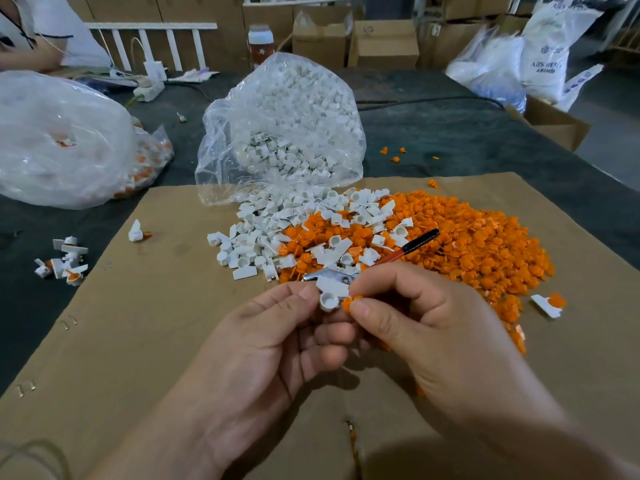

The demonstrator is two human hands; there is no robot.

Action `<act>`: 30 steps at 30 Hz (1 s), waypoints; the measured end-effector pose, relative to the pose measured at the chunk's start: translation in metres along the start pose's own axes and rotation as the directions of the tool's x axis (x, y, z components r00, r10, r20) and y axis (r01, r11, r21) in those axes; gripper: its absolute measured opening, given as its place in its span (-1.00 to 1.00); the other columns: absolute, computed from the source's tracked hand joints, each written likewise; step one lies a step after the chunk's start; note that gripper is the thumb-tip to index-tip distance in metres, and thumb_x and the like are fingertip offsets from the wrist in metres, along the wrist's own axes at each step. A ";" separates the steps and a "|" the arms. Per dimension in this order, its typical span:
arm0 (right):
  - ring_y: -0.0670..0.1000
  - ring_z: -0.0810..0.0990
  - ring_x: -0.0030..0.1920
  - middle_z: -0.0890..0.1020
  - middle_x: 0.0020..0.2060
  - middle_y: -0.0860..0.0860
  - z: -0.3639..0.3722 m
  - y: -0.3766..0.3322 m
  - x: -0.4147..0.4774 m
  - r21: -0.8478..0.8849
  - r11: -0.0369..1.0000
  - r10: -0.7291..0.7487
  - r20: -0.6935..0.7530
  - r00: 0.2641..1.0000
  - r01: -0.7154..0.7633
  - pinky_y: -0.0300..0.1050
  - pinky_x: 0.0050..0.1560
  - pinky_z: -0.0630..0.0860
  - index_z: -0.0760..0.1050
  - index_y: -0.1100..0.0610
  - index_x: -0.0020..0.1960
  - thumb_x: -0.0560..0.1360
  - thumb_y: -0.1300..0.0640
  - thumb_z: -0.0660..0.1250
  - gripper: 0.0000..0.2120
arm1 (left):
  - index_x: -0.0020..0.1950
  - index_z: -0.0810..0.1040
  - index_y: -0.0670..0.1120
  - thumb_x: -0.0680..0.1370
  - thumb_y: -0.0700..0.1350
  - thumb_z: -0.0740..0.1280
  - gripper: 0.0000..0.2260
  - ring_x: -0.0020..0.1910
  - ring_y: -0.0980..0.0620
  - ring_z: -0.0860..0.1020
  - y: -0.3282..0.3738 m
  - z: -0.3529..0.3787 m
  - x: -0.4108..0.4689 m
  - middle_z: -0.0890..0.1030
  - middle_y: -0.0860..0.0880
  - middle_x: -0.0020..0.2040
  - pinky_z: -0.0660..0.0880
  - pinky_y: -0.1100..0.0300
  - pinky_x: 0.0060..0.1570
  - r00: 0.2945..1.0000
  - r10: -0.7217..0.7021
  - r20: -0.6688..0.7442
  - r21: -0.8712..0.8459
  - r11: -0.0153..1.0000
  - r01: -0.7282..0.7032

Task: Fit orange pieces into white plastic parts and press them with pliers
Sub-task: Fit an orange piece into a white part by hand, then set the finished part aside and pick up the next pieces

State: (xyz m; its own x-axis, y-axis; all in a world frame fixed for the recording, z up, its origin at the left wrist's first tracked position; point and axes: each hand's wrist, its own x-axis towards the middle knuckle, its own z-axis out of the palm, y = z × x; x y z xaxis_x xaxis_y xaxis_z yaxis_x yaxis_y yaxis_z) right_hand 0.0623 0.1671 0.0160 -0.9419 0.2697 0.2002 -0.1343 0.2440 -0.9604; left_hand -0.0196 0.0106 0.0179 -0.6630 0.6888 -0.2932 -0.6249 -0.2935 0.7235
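While the heap of orange pieces [485, 247] is lying spread across the cardboard sheet [173, 341], a person's left hand [277, 341] is pinching a white plastic part [330, 294] between thumb and fingertips. The part's round socket is facing up, just above the middle of the sheet. The right hand [426, 323] is pinching one orange piece [350, 301] between thumb and forefinger, right at the socket's rim. Both items are looking small, light and rigid, probably smooth enough to slip, so the white part's flat tab is seeming the surest hold, leaving the socket free. The pliers [412, 245] are sitting directly behind the hands, handle pointing up to the right; whether the right hand is carrying them cannot be told. Loose white parts [263, 233] and a clear bag [284, 133] are crowding the far side, and the orange heap is hemming in the right. Bare cardboard is offering room toward the person and leftward, short of a cluster of assembled parts [65, 261] at the sheet's left edge.
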 end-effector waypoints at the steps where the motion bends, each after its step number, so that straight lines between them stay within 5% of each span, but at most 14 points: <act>1: -0.04 0.64 -0.22 0.65 -0.17 -0.07 0.001 -0.002 -0.001 -0.048 0.998 -0.030 -0.015 0.999 0.029 -0.06 -0.22 0.65 0.61 -0.14 -0.02 0.44 0.00 0.39 -0.87 | -0.05 0.71 -0.22 0.42 -0.14 0.42 -0.80 -0.36 -0.02 0.66 0.000 0.000 0.000 0.66 -0.24 -0.22 0.59 0.23 -0.44 1.000 0.003 0.009 -0.007 1.000 -0.003; 4: -0.09 0.63 -0.22 0.65 -0.15 -0.11 0.001 -0.005 -0.002 -0.094 0.993 -0.077 -0.023 0.997 0.074 -0.18 -0.24 0.62 0.60 -0.18 -0.03 0.44 -0.01 0.38 -0.87 | -0.02 0.71 -0.23 0.43 -0.16 0.39 -0.79 -0.35 -0.01 0.66 -0.001 0.000 0.000 0.66 -0.24 -0.23 0.60 0.24 -0.43 1.000 0.017 0.025 0.000 1.000 -0.017; 9: -0.05 0.65 -0.23 0.66 -0.19 -0.06 0.001 -0.008 -0.003 -0.074 0.996 -0.039 0.011 0.999 0.040 0.03 -0.21 0.67 0.61 -0.17 0.00 0.47 0.01 0.35 -0.86 | 0.03 0.68 -0.27 0.38 -0.17 0.46 -0.73 -0.34 -0.02 0.66 -0.002 0.000 0.000 0.65 -0.26 -0.22 0.60 0.24 -0.43 0.998 0.055 0.000 -0.008 0.998 -0.055; 14: -0.15 0.60 -0.12 0.61 -0.11 -0.16 0.004 -0.010 -0.004 -0.290 0.949 -0.140 -0.024 0.990 0.127 -0.43 -0.25 0.49 0.58 -0.15 -0.06 0.51 0.13 0.40 -0.83 | -0.02 0.70 -0.25 0.32 -0.17 0.49 -0.72 -0.34 -0.01 0.66 -0.004 0.002 -0.001 0.65 -0.24 -0.23 0.59 0.25 -0.43 0.994 0.102 -0.040 0.031 0.994 -0.101; 21: -0.19 0.59 -0.10 0.61 -0.12 -0.19 0.003 -0.009 -0.004 -0.421 0.893 -0.194 -0.038 0.980 0.160 -0.47 -0.23 0.45 0.55 -0.15 -0.07 0.52 0.07 0.39 -0.89 | -0.09 0.71 -0.21 0.28 -0.16 0.51 -0.76 -0.35 -0.01 0.65 -0.005 0.004 -0.003 0.64 -0.24 -0.26 0.58 0.25 -0.43 0.989 0.138 -0.051 0.064 0.989 -0.135; 26: -0.02 0.61 -0.32 0.64 -0.31 0.02 0.000 -0.006 -0.001 0.096 0.993 0.064 0.022 0.998 -0.066 -0.07 -0.34 0.60 0.63 -0.07 -0.04 0.44 0.04 0.39 -0.88 | -0.20 0.71 -0.16 0.34 -0.09 0.46 -0.85 -0.40 -0.01 0.64 -0.004 0.008 -0.004 0.65 -0.23 -0.30 0.57 0.26 -0.45 0.988 0.154 -0.009 0.092 0.984 -0.152; 30: 0.00 0.57 -0.37 0.61 -0.31 0.12 -0.007 -0.009 0.006 0.533 0.784 0.228 0.229 0.946 -0.318 -0.18 -0.39 0.52 0.65 0.14 -0.09 0.38 0.10 0.44 -0.85 | -0.15 0.70 -0.19 0.35 -0.06 0.47 -0.79 -0.37 0.01 0.63 -0.005 0.006 -0.004 0.66 -0.27 -0.20 0.56 0.25 -0.45 0.988 0.152 -0.027 0.095 0.984 -0.149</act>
State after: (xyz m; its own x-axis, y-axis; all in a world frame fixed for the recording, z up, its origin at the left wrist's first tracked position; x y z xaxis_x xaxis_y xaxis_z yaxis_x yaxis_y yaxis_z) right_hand 0.0598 0.1736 0.0272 -0.9925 0.0975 -0.0742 0.0304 -0.3906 -0.9201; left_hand -0.0114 0.0133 0.0196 -0.7611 0.6181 -0.1965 -0.4774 -0.3287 0.8149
